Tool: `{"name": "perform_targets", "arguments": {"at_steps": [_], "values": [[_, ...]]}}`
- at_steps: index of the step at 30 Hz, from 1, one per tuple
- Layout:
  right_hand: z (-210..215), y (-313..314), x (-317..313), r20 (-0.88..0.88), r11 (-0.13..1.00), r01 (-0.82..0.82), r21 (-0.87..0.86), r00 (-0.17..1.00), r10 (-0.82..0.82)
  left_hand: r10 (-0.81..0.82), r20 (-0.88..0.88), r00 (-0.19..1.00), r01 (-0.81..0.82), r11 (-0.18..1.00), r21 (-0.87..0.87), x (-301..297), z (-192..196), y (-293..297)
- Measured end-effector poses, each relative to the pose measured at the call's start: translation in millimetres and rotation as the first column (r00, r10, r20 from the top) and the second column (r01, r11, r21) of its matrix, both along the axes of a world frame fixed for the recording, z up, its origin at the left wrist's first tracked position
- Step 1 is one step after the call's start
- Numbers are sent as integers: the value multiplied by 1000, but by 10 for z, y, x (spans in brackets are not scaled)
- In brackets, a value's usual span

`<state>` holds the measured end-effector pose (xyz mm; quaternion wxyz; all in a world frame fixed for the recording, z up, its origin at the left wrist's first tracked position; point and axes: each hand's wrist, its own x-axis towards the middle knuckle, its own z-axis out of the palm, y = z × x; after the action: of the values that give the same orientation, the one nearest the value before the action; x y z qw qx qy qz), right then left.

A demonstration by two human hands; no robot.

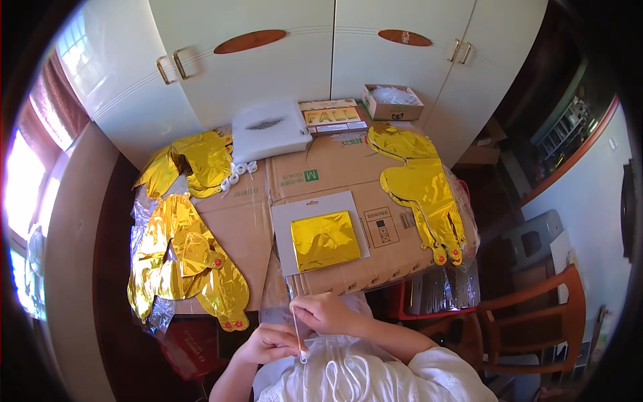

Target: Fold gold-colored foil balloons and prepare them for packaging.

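My left hand point(270, 343) is closed in front of my white top, pinching a small white roll point(304, 355), which looks like ribbon or string. A thin white strand point(297, 326) runs up from it to my right hand point(324, 313), whose closed fingers grip its upper end. Just beyond my hands, a folded gold foil sheet point(326, 241) lies on a grey card point(284, 242) with a hanging slot. Several similar white rolls point(234, 178) sit in a cluster at the back left of the table.
Flat gold foil balloons lie in piles at the left point(191, 258) and right point(425, 187) of the cardboard-covered table point(231, 221). Behind stand a stack of clear plastic bags point(271, 130), a printed card point(331, 115) and a small box point(393, 104). A wooden chair point(576, 315) is at right.
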<state>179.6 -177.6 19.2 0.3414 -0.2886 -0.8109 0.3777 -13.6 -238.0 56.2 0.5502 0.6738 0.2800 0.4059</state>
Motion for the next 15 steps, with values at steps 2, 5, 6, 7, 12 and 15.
{"name": "perform_targets", "arguments": {"at_steps": [2,5,6,7,12,15], "values": [[-24,-116,4,20,987,-125,-104,992,128,179,331,926,-104,967,-231,95,-109,-62],[52,-308,59,103,958,-251,137,966,238,705,-184,685,-693,708,134,162,-205,-6],[107,-329,117,145,943,-266,199,960,240,672,-279,686,-604,740,295,134,-191,14],[196,-306,181,126,951,-219,218,973,195,643,-373,669,-485,758,436,102,-101,53],[311,-32,209,-81,981,93,170,994,-80,20,-311,950,-7,999,44,-31,-13,-44],[84,-164,143,24,991,-100,91,995,98,184,293,938,-128,971,-200,58,-87,-97]]}}
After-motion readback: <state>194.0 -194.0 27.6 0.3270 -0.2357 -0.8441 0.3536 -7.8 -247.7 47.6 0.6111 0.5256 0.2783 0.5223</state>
